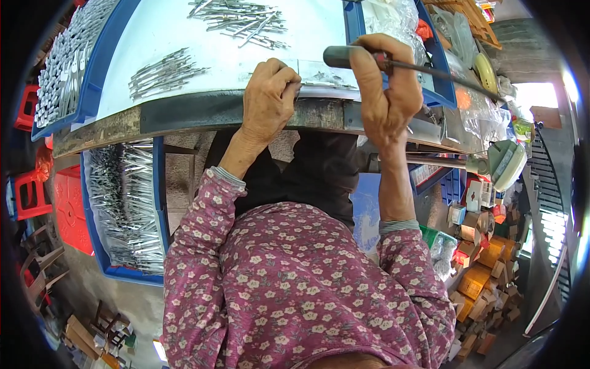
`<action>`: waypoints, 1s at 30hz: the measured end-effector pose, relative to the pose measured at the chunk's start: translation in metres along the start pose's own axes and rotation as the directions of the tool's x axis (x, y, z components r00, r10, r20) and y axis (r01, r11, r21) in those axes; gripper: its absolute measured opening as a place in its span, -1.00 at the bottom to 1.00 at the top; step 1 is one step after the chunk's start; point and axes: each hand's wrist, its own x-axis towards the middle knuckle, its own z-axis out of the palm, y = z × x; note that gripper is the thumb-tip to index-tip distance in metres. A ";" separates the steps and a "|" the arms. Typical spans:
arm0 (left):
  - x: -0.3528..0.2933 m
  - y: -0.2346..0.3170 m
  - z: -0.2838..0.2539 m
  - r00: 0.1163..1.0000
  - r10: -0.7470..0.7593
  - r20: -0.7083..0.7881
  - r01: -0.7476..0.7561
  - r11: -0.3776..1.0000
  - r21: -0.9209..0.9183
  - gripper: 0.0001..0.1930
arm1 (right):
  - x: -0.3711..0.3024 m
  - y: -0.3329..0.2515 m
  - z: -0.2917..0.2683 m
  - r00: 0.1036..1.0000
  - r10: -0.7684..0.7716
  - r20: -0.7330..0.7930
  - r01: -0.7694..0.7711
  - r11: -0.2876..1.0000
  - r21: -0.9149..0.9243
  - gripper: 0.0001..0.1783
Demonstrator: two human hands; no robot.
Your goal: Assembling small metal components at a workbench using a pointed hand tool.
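In my right hand is a screwdriver, raised above the front of the workbench. Its dark, thick handle points left, and the long thin shaft runs out to the right past my fingers. My left hand is closed at the bench's front edge, thumb and fingers pressed together. Whatever they pinch is mostly hidden. Slim metal pieces lie on the white bench top in two groups: a neat row to the left and a looser pile farther back.
A blue tray packed with metal parts stands at the left end. Below it, another blue crate holds many more. Red plastic stools stand at far left. At right are a blue tray with plastic bags and a pale green lamp-like head.
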 end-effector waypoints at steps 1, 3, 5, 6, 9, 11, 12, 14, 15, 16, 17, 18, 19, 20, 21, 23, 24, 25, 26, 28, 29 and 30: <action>0.001 0.001 0.000 1.000 0.006 -0.005 -0.006 1.000 -0.002 -0.97 | -0.008 0.013 0.006 0.992 0.002 0.126 0.003 0.999 -0.039 -0.80; 0.002 0.000 0.003 1.000 0.021 0.005 -0.021 1.000 0.010 -0.97 | -0.028 0.031 0.021 0.934 0.101 0.343 -0.042 0.983 -0.177 -0.77; 0.001 -0.001 0.003 1.000 0.028 0.014 -0.029 0.999 0.030 -0.96 | -0.024 0.035 0.011 0.889 0.260 0.378 -0.180 0.956 -0.233 -0.76; 0.000 -0.002 0.002 0.999 0.032 0.015 -0.033 0.999 0.036 -0.96 | -0.021 0.036 0.008 0.872 0.310 0.380 -0.209 0.936 -0.284 -0.75; -0.001 0.000 0.000 0.999 0.030 0.025 -0.031 0.999 0.033 -0.95 | -0.020 0.036 -0.007 0.893 0.323 0.313 -0.263 0.939 -0.221 -0.74; 0.000 0.000 0.000 1.000 0.011 0.024 -0.011 1.000 0.021 -0.95 | -0.014 0.029 -0.017 0.932 0.292 0.214 -0.269 0.954 -0.130 -0.78; 0.000 0.000 -0.001 0.999 0.014 0.029 -0.015 1.000 0.015 -0.95 | -0.007 0.018 -0.022 0.952 0.270 0.144 -0.263 0.963 -0.066 -0.80; 0.001 0.001 -0.002 0.999 0.016 0.037 -0.018 0.999 0.042 -0.95 | -0.005 0.007 -0.021 0.974 0.223 -0.033 -0.222 0.975 0.020 -0.84; 0.001 0.002 -0.002 0.999 0.016 0.040 -0.018 0.999 0.039 -0.95 | -0.010 0.009 -0.018 0.977 0.185 -0.105 -0.180 0.982 0.051 -0.85; 0.001 0.002 0.000 0.999 0.021 0.045 -0.023 0.999 0.033 -0.95 | -0.026 0.023 -0.010 0.999 -0.009 -0.051 0.002 0.993 -0.121 -0.83; 0.001 0.000 0.001 0.999 0.032 0.040 -0.033 0.999 0.035 -0.95 | -0.045 0.044 0.002 0.948 0.212 0.239 -0.151 0.957 -0.248 -0.78; 0.001 -0.002 0.002 0.999 0.037 0.030 -0.038 0.998 0.040 -0.95 | -0.047 0.045 0.006 0.943 0.291 0.161 -0.266 0.950 -0.161 -0.74; 0.002 -0.003 0.002 0.999 0.036 0.026 -0.038 0.998 0.045 -0.95 | -0.043 0.048 0.002 0.932 0.317 0.177 -0.270 0.931 -0.244 -0.75; 0.003 -0.003 0.001 0.998 0.058 0.020 -0.059 0.997 0.049 -0.95 | -0.037 0.045 -0.005 0.919 0.350 0.184 -0.277 0.902 -0.330 -0.75; 0.004 -0.003 0.001 0.997 0.081 0.014 -0.081 0.995 0.053 -0.94 | -0.039 0.048 -0.007 0.922 0.360 0.140 -0.308 0.904 -0.298 -0.74; 0.002 0.002 -0.001 0.998 0.047 0.043 -0.049 0.997 0.052 -0.94 | -0.045 0.051 -0.017 0.864 0.495 0.092 -0.494 0.869 -0.036 -0.74; 0.004 0.004 -0.003 0.997 0.044 0.069 -0.049 0.996 0.070 -0.93 | -0.046 0.055 -0.025 0.865 0.497 0.069 -0.491 0.867 -0.091 -0.74; 0.006 0.006 -0.003 0.995 0.042 0.095 -0.050 0.995 0.088 -0.91 | -0.047 0.057 -0.033 0.855 0.513 0.071 -0.507 0.857 -0.086 -0.75; 0.008 0.008 -0.003 0.994 0.049 0.095 -0.058 0.995 0.085 -0.91 | -0.046 0.058 -0.038 0.846 0.528 0.072 -0.523 0.849 -0.079 -0.75; 0.008 0.012 -0.003 0.991 0.074 0.116 -0.092 0.983 0.160 -0.87 | -0.044 0.054 -0.051 0.825 0.563 0.047 -0.562 0.826 -0.043 -0.75; 0.009 0.015 -0.002 0.989 0.088 0.115 -0.105 0.983 0.152 -0.87 | -0.042 0.054 -0.057 0.827 0.562 0.030 -0.559 0.826 -0.067 -0.75; 0.010 0.018 0.000 0.983 0.129 0.132 -0.154 0.968 0.200 -0.84 | -0.039 0.052 -0.063 0.838 0.546 0.002 -0.541 0.831 -0.133 -0.76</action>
